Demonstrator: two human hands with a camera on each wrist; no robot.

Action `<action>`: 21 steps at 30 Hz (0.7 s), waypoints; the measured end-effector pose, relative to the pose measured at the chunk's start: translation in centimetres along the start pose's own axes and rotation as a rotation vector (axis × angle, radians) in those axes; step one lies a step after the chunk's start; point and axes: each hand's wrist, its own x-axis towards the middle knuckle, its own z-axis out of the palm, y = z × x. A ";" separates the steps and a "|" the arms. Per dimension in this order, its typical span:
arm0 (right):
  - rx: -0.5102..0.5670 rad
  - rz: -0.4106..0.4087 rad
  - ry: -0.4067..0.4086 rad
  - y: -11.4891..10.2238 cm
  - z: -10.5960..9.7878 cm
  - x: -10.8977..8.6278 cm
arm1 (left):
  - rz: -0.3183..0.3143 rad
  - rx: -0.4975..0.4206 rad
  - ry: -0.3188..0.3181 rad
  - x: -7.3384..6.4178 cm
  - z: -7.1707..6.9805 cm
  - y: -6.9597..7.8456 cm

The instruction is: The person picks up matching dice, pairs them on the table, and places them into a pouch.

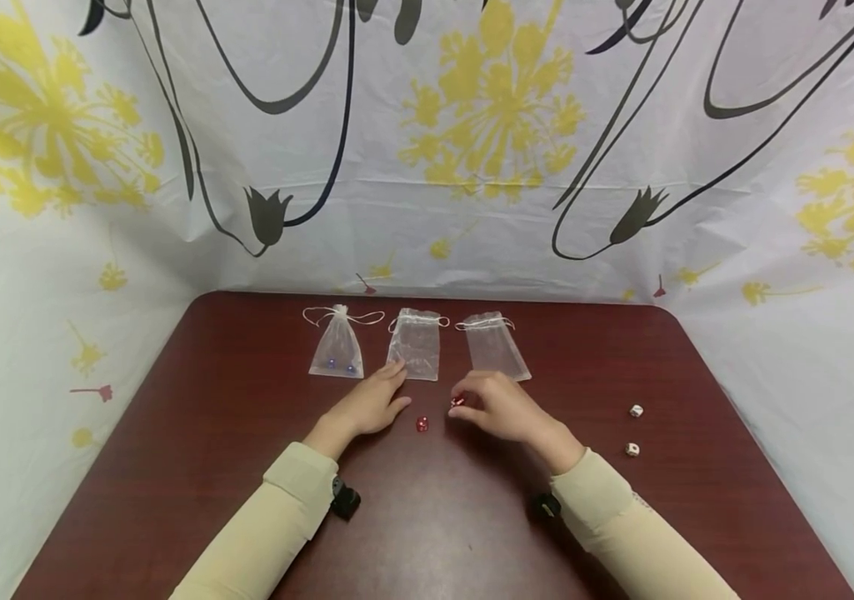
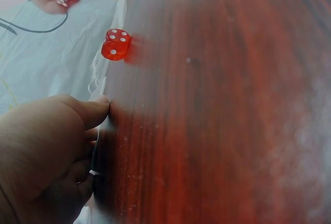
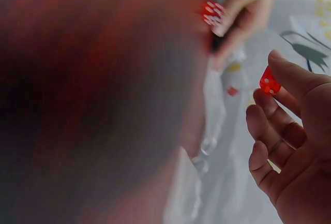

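Observation:
My right hand (image 1: 501, 406) pinches a translucent red die (image 3: 269, 81) with white pips between thumb and fingertips, held above the table in the right wrist view. A second red die (image 2: 115, 45) lies on the table between my hands, just beyond the left thumb. The left hand (image 1: 370, 402) rests on the table, its fingertips at the lower left corner of the middle sheer white drawstring bag (image 1: 421, 346). Another flat sheer bag (image 1: 496, 348) lies right behind my right hand. The left bag (image 1: 338, 335) is cinched at the neck, with two blue dice (image 1: 342, 365) inside.
Two white dice (image 1: 634, 429) sit apart on the right side of the dark red wooden table (image 1: 427, 533). A white cloth (image 1: 367, 167) with yellow and grey flowers hangs behind the table and along both sides.

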 end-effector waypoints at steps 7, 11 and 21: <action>-0.049 0.059 -0.128 -0.1 2.5 -0.1 | -0.007 -0.010 0.000 0.0 -0.1 0.1; -0.058 0.077 -0.170 -0.2 3.0 0.0 | -0.001 -0.014 0.006 0.1 -0.2 0.1; -0.060 0.075 -0.166 0.0 3.4 -0.2 | 0.007 -0.011 0.008 0.1 0.1 -0.1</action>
